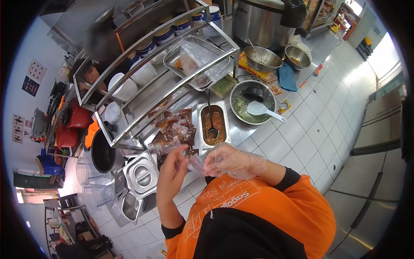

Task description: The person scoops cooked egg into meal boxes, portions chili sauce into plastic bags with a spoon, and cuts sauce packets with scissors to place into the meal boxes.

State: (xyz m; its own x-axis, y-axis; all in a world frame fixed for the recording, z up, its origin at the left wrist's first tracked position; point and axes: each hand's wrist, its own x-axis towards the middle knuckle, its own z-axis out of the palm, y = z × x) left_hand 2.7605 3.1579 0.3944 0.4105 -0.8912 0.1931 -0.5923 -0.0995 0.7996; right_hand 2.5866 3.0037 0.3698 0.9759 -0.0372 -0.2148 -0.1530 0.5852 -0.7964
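Observation:
My left hand (pixel 172 170), bare, pinches one side of a small clear plastic bag (pixel 196 165) with a red strip along its mouth. On the bag's other side is my right hand (pixel 230 162), in a clear plastic glove, with its fingers closed on the edge. Just beyond the hands stands a steel pan (pixel 228 140) of reddish-brown sauce with a black ladle (pixel 212 129) in it. Filled bags of brown sauce (pixel 172 131) lie in a pile left of the pan. Whether the small bag holds anything cannot be made out.
A large bowl (pixel 235 101) with a white rice paddle (pixel 258 108) stands right of the pan. A metal rack (pixel 172 82) runs over the counter. Lidded steel containers (pixel 142 175) lie at the left. Part of another person (pixel 91 74) shows behind the rack.

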